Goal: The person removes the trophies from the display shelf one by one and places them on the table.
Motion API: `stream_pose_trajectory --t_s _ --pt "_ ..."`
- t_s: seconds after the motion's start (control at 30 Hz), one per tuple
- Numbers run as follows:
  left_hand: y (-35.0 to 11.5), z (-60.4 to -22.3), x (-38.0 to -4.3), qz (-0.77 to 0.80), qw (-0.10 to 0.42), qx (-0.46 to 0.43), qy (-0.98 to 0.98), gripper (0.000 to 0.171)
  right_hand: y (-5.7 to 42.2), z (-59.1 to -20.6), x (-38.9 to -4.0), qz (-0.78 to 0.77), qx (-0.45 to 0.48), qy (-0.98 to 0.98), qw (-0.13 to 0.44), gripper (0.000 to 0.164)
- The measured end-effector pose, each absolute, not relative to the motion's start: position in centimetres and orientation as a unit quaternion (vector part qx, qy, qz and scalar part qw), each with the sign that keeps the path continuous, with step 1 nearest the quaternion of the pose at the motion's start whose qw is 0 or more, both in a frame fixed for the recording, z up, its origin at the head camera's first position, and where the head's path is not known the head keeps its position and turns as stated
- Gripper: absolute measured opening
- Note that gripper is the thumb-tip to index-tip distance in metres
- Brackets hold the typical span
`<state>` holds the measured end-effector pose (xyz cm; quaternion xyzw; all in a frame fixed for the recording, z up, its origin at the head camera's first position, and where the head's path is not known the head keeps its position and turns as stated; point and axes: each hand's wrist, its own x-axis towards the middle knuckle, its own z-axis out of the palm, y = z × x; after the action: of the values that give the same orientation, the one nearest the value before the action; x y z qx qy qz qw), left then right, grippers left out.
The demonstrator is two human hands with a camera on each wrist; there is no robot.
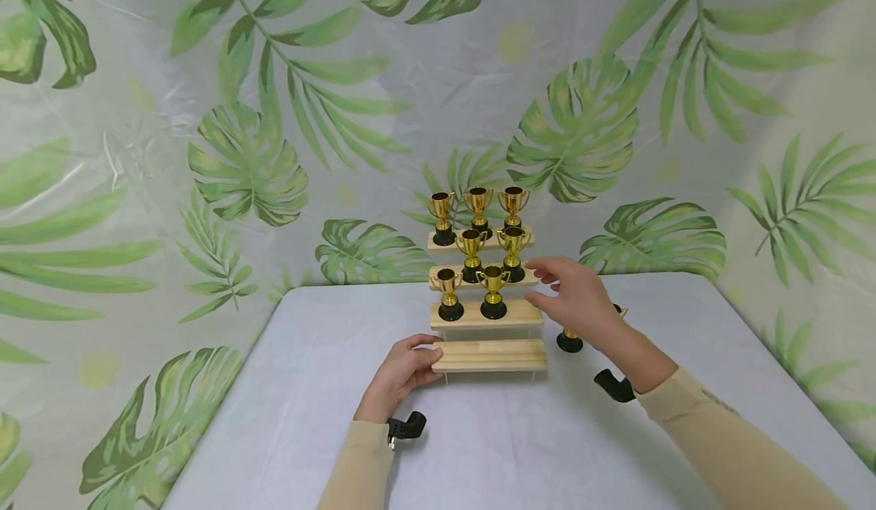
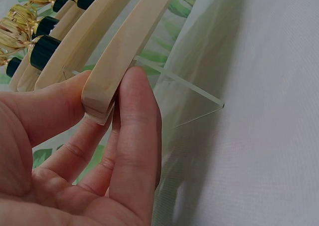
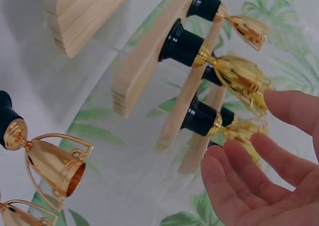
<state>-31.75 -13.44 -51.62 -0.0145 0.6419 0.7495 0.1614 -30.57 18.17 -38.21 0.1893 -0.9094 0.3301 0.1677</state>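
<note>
A tiered display stand [image 1: 489, 356] with pale wooden shelves carries several small gold trophy cups on black bases. Three cups stand on the top shelf, two on the shelf below, two on the third. My left hand [image 1: 404, 373] pinches the left end of the lowest shelf [image 2: 112, 69] between thumb and fingers. Just right of the right-hand trophy [image 1: 512, 255] on the second shelf, my right hand [image 1: 578, 297] hovers with thumb and fingers spread apart. Nothing lies in its grasp. The third-shelf trophy [image 3: 187, 49] shows near its thumb in the right wrist view.
Right of the stand, a trophy [image 1: 569, 341] stands on the white-covered table [image 1: 328, 343], partly hidden by my right forearm. The right wrist view has two gold cups [image 3: 57, 163] there. A leaf-patterned sheet [image 1: 445, 77] hangs behind. Thin clear legs [image 2: 184, 84] support the lowest shelf.
</note>
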Motion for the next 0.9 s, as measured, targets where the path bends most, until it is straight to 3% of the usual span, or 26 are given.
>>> stream_pose_trajectory --t_s 0.53,0.9 --pt "-13.5 -51.5 -31.7 0.750 0.158 -0.019 0.642 0.039 16.0 -36.3 -32.0 0.291 0.210 -0.918 0.168 0.047" --pt "-13.6 -51.8 -31.6 0.751 0.161 -0.010 0.641 0.040 14.7 -37.5 -33.3 0.288 0.210 -0.917 0.179 0.053"
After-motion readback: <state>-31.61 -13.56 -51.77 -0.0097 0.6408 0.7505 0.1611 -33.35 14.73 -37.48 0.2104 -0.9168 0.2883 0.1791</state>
